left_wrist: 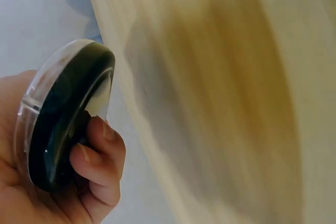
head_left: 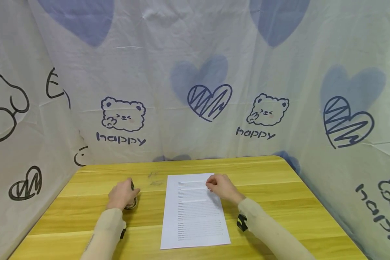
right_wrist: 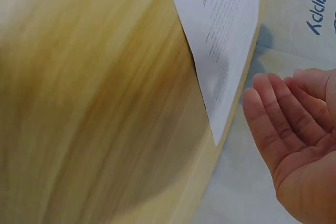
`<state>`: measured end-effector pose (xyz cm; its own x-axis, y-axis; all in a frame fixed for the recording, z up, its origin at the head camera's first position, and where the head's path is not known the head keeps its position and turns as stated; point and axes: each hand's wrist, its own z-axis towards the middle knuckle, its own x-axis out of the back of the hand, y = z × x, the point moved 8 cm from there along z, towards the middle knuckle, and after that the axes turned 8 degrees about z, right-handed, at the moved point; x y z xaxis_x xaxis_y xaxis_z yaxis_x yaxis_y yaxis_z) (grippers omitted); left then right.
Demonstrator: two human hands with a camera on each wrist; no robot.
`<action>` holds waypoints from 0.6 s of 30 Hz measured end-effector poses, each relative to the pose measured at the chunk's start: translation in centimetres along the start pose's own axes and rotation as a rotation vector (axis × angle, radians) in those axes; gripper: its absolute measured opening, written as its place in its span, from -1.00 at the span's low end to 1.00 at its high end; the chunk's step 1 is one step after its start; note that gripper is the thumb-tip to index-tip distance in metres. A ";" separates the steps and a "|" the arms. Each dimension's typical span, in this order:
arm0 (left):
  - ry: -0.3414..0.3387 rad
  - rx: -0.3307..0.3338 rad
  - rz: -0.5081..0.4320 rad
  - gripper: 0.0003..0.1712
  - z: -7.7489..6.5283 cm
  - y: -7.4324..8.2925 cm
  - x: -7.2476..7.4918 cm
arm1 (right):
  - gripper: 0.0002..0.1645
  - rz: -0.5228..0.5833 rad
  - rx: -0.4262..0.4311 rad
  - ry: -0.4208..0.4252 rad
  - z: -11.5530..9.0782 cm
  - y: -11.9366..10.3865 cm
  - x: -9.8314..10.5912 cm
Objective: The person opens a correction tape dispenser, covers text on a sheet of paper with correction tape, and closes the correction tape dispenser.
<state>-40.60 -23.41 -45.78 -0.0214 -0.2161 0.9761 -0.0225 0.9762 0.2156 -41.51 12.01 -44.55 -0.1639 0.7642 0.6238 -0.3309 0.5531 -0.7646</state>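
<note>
My left hand [head_left: 121, 195] is over the left part of the table. In the left wrist view its fingers curl round a flat round thing [left_wrist: 58, 119] with a glossy black body and a clear plastic rim, tilted on its edge; its exact kind does not show. A white printed sheet of paper [head_left: 198, 220] lies upright before me on the table. Close over its upper right edge is my right hand [head_left: 225, 187], fingers loosely bent. The right wrist view shows the palm and fingers [right_wrist: 286, 108] bare, holding nothing, beside a corner of the sheet.
The sheet rests on a yellow wood-grain table [head_left: 263, 202]. Faint grey marks [head_left: 154, 177] show on the wood left of the sheet's top. White curtains [head_left: 169, 137] with hearts and bears hang behind and at both sides. A dark band [head_left: 242, 222] sits on the right wrist.
</note>
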 end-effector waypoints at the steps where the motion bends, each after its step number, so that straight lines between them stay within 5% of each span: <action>1: -0.003 0.004 0.001 -0.32 -0.1 -0.3 0.0 | -0.79 -0.004 0.002 0.009 0.0 0.0 0.1; 18: -0.015 0.021 0.010 -0.55 -0.4 -2.3 0.1 | -0.80 0.007 0.004 0.028 0.2 1.0 0.3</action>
<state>-40.19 -25.67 -46.21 -0.0371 -0.2069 0.9777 -0.0437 0.9777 0.2052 -42.03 12.73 -45.08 -0.1400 0.7772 0.6135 -0.3331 0.5465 -0.7684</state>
